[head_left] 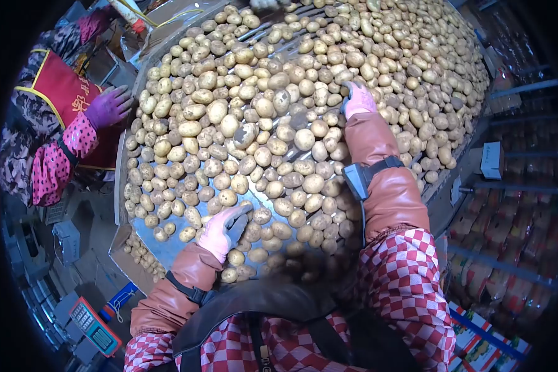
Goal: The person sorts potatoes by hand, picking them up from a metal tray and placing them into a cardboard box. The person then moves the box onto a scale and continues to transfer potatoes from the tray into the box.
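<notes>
The table (pixel 167 248) is a long metal sorting bed running from the lower left of the frame up to the upper right, and nearly all of it is buried under potatoes (pixel 279 111). The potatoes are oval, and their long axes point every which way; no common direction shows.

The left hand (pixel 222 228), in a pink glove, lies low in the frame near the close edge of the table, fingers spread loosely over a few potatoes; I cannot tell whether it grips one. The right hand (pixel 358 99), also pink-gloved, reaches far out to the centre right, palm down and fingers apart on the heap, closed on nothing that I can see. The two hands are well apart.

Bare metal shows only in a strip at the lower left beside the left hand, and in slotted patches near the top centre. The left rim curves up the frame; the right rim runs down the right side, potatoes packed right against it.

At the upper left a co-worker's hand (pixel 108 106), in a purple glove, rests at the left rim. A scale (pixel 94 325) sits at the lower left, below the table.
</notes>
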The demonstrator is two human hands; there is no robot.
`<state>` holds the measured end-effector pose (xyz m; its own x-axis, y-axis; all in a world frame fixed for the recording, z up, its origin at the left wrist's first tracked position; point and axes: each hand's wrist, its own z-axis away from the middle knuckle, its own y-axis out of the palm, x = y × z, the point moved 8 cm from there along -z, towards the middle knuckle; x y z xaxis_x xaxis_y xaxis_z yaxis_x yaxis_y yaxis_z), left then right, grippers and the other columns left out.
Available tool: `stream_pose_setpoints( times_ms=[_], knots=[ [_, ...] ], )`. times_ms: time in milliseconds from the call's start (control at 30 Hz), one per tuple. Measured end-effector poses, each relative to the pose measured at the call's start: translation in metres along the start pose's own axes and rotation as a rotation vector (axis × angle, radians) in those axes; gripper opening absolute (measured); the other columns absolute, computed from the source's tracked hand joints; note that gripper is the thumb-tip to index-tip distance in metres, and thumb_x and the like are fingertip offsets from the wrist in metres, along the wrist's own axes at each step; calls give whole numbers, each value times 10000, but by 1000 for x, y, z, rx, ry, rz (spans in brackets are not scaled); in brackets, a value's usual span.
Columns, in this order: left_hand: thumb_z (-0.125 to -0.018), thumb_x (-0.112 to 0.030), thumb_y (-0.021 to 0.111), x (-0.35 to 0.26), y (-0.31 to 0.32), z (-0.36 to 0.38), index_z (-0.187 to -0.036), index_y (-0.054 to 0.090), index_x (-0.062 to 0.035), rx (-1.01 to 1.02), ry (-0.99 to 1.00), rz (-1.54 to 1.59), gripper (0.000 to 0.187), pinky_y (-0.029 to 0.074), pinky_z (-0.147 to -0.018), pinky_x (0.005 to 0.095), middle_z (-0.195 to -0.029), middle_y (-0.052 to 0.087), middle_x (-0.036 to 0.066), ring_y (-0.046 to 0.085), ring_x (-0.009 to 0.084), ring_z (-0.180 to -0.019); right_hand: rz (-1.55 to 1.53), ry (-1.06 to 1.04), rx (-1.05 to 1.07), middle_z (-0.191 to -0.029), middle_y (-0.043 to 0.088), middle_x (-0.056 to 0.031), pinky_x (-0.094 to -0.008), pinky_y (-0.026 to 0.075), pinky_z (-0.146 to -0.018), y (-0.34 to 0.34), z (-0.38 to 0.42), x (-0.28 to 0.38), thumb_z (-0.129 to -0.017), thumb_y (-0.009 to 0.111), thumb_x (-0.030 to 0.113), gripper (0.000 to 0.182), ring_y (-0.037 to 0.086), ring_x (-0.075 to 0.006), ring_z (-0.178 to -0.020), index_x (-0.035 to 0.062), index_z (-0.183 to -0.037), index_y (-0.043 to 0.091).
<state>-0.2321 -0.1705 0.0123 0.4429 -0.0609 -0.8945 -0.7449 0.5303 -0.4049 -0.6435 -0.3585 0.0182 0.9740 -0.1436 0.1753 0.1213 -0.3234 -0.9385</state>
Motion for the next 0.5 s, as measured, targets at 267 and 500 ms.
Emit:
stream_pose_setpoints(
  times_ms=[267, 500],
  knots=[
    [-882, -184, 616, 14, -7, -3, -1130, 656, -52, -67, -26, -127, 284, 532, -819, 368, -1033, 680, 175, 670, 312, -945, 75, 198, 302, -1155, 585, -149, -460, 484, -880, 4, -13, -5, -738, 753, 248, 458, 587, -348, -1027, 167, -1157, 585],
    [-883, -183, 603, -1, -4, -14, -1133, 651, -53, -6, -33, -159, 286, 522, -827, 378, -1045, 673, 172, 651, 328, -958, -154, 195, 491, -1363, 517, -142, -377, 411, -1031, 15, -36, 53, -799, 597, 209, 499, 499, -300, -1248, 174, -1296, 561]
  ],
)
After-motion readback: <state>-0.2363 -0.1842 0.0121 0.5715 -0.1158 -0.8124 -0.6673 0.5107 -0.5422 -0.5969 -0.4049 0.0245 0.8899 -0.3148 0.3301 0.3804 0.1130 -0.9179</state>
